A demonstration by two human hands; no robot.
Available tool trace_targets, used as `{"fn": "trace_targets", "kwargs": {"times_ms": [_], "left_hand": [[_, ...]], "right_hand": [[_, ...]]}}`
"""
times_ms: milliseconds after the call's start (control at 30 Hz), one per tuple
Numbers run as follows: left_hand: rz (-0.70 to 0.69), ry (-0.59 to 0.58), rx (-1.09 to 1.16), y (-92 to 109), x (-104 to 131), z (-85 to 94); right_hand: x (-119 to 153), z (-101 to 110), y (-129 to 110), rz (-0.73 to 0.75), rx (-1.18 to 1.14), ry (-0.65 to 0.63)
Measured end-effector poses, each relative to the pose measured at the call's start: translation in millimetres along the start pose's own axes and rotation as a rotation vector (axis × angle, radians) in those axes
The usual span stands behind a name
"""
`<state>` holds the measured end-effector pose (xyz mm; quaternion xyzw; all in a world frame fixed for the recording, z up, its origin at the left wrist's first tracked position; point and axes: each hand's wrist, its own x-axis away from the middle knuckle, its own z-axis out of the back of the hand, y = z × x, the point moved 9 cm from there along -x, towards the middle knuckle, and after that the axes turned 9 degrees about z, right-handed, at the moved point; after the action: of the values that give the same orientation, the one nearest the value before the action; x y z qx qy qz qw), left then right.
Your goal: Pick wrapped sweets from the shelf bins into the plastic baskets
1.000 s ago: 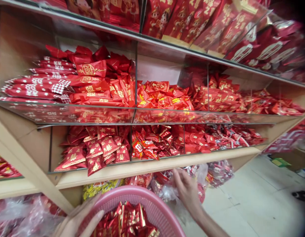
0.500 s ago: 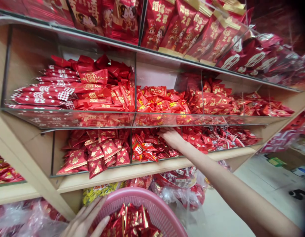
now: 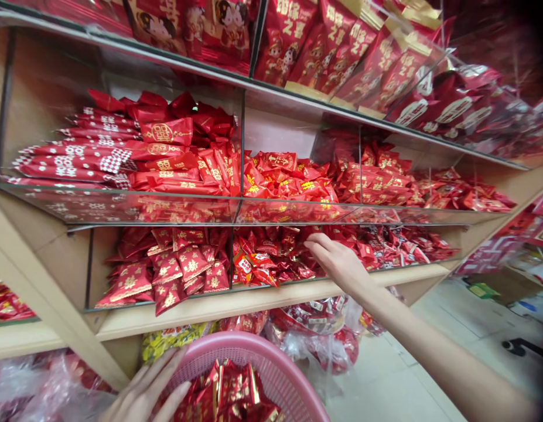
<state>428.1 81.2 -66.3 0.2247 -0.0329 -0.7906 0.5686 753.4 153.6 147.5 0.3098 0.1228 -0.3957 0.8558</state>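
Note:
My right hand is at the front of the lower shelf row, fingers curled and pressed together. Whatever they hold, if anything, is hidden or too small to name. Just left of it lie small red and orange wrapped candies in a compartment. At the lower left, my left hand lies over the left rim of a pink plastic basket, fingers outstretched along it and the thumb side reaching inward. Inside the basket is a heap of red and gold wrapped candies.
Square red packets overhang the lower shelf's wooden edge. Above, a clear-fronted row holds red packets, with larger red bags higher up. Plastic-wrapped goods sit beneath the shelf. Pale tiled floor shows at right.
My right hand has drawn back from deeper in the lower compartment, moving right and slightly down toward me. My left hand and the basket stay together, with a slight view shift.

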Motion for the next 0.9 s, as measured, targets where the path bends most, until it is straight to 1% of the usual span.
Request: {"fn": "trace_targets", "kwargs": {"times_ms": [67,133,167,233,333,467,600,633,667,700,767,833,900], "left_hand": [[0.016,-0.001,-0.013,1,0,0.4],[0.032,0.006,-0.013,4,0,2.8],[0.041,0.015,-0.01,5,0,5.2],[0.05,0.033,0.0,10,-1,11.0],[0.053,0.032,0.001,17,-4,18.3],[0.067,0.014,-0.002,21,-9,23.7],[0.086,-0.018,0.034,24,-14,28.2],[0.094,-0.029,0.046,25,-15,29.2],[0.103,-0.043,0.058,25,-15,29.7],[0.111,-0.057,0.069,26,-16,29.6],[0.126,-0.083,0.094,24,-16,27.1],[0.145,-0.08,0.133,20,-16,24.4],[0.172,-0.022,0.195,12,-16,26.2]], "right_hand": [[23,11,-11,0.02,-0.147,0.182],[44,14,-26,0.078,-0.272,0.29],[53,13,-34,0.106,-0.314,0.315],[64,11,-51,0.148,-0.367,0.33],[74,8,-68,0.171,-0.433,0.325],[80,8,-76,0.144,-0.501,0.363],[76,20,-83,0.137,-0.524,0.427],[73,24,-85,0.106,-0.551,0.442],[70,26,-85,0.042,-0.596,0.453],[66,26,-82,-0.06,-0.668,0.448],[61,14,-78,-0.332,-0.889,0.382],[60,-4,-82,-0.581,-1.155,0.268],[60,-16,-91,-0.736,-1.373,0.189]]}}
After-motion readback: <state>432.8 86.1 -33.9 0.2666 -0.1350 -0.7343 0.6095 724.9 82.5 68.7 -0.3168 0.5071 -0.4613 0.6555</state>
